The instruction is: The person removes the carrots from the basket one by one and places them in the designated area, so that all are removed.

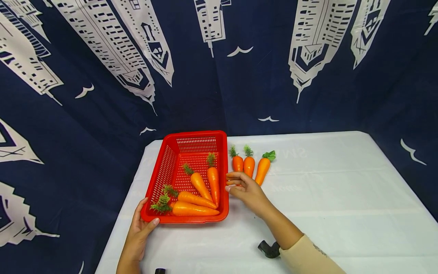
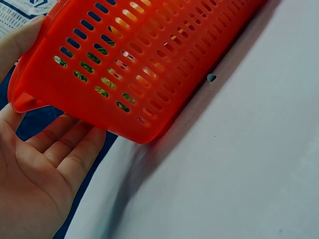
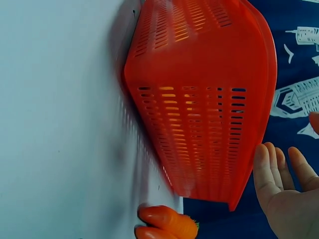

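showing slotted walls and a smooth rim, the red plastic basket (image 1: 186,220) is at the left part of the white table (image 1: 328,182), with four glossy orange carrots (image 1: 195,208) inside, all with green tufts. the left hand (image 1: 139,228) grips its near-left corner, thumb over the rim, fingers below. the right hand (image 1: 248,190) is loose, its nearly straight fingers at the right rim; if they press, i cannot tell. three other carrots (image 1: 249,166) lie just beyond this hand. the table's left edge runs near the basket; to the right, its surface spreads widely.
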### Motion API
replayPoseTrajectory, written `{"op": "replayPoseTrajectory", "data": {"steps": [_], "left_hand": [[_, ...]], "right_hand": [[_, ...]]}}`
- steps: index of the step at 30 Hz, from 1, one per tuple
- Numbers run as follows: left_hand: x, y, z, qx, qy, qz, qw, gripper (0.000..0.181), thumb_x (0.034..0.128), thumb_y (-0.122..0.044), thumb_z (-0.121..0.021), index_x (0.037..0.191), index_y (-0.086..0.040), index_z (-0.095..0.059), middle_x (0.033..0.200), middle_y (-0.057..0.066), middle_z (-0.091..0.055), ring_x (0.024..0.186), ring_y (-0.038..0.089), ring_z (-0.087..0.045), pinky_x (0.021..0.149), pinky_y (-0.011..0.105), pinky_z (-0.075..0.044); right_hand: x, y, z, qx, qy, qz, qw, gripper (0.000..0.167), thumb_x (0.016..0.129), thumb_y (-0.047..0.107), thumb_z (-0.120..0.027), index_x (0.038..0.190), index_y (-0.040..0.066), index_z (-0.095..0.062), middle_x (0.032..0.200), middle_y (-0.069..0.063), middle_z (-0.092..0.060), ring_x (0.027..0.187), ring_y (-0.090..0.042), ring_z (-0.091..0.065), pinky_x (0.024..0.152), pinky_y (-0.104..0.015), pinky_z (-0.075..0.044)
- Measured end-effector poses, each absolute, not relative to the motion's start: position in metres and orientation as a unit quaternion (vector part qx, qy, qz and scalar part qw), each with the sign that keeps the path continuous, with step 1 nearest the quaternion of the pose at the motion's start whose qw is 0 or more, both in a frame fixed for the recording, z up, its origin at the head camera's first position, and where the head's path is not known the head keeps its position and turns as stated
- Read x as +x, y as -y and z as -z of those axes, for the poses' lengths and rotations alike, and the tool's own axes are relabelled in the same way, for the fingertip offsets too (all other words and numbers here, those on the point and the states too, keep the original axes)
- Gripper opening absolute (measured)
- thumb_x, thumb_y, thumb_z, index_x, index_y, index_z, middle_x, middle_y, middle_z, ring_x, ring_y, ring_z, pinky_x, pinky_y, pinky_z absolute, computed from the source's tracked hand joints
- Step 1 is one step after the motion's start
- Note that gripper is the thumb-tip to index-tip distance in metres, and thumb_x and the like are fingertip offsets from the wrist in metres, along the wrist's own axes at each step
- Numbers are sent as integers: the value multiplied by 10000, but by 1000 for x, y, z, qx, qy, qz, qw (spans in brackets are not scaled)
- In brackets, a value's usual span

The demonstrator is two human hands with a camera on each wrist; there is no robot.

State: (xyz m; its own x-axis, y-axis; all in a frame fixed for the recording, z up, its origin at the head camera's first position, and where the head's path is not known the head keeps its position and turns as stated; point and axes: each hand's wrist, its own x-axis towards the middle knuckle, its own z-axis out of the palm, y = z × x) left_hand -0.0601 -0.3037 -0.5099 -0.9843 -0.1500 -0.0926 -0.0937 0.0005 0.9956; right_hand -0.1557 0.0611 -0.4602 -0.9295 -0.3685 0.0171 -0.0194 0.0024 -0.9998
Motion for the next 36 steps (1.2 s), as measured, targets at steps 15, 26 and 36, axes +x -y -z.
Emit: {"op": "replayPoseTrajectory", "data": {"steps": [15,26,36], "left_hand": [[-60,303,508,83,706,703,21,814,949,-4,-641,1595,-255,-215,1677,57,-100,1337,-46,-379,1015,84,-442],[-60,302,508,86,704,704,21,816,948,-1,-640,1596,-258,-215,1672,39,-115,1331,-52,-379,1015,83,-440],[-58,303,508,79,704,706,22,823,944,2,-641,1599,-248,-208,1678,74,-91,1339,-57,-360,1013,78,-435]], "right_hand": [[-151,-51,449,-169,-705,674,142,453,955,145,-677,1388,138,-543,1388,-141,-575,1242,-325,-604,930,-217,-564],[-149,-36,443,-213,-727,635,147,498,946,200,-714,1389,66,-530,1354,-158,-589,1243,-391,-593,1018,-336,-544],[-148,-22,444,-232,-747,608,136,424,923,229,-744,1316,159,-600,1308,-93,-624,1197,-320,-635,1033,-457,-533]]}}
